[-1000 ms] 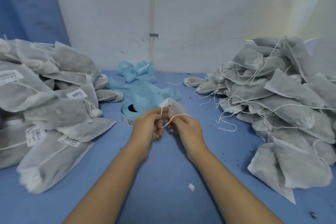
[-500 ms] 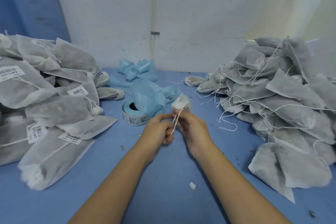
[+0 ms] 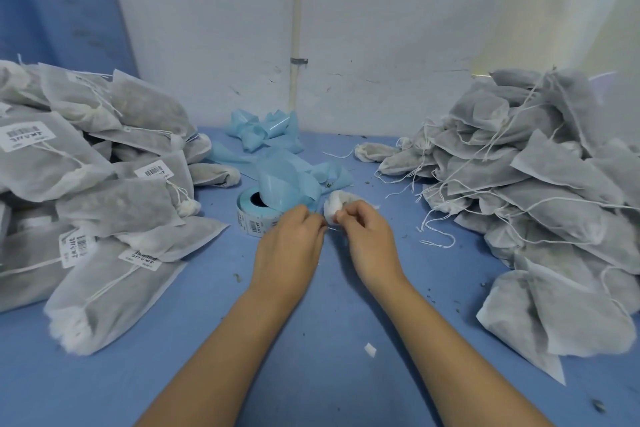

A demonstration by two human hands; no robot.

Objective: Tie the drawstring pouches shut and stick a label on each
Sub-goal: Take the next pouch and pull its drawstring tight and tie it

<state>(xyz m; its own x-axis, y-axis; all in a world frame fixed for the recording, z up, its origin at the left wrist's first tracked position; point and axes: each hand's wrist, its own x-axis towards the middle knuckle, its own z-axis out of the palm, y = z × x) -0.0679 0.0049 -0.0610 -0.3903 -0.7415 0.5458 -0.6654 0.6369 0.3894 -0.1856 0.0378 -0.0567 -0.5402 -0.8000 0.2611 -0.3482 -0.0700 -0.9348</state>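
Note:
A grey drawstring pouch (image 3: 337,202) shows only its gathered white top, peeking out above my right hand (image 3: 369,239); its body is hidden behind both hands. My right hand's curled fingers pinch the pouch's neck and string. My left hand (image 3: 291,246), fingers curled, pinches the thin white drawstring (image 3: 330,228) that runs between the two hands. A roll of barcode labels (image 3: 254,215) on blue backing lies just beyond my left hand.
A pile of labelled, tied pouches (image 3: 86,211) fills the left of the blue table (image 3: 311,340). A heap of unlabelled pouches with loose strings (image 3: 540,204) fills the right. Spent blue backing tape (image 3: 270,135) lies by the white wall. A paper scrap (image 3: 370,349) lies between my forearms.
Both hands have drawn the string in; the loop seen a second ago is gone and only a short length shows between my fingers. The pouch top stays above my right hand.

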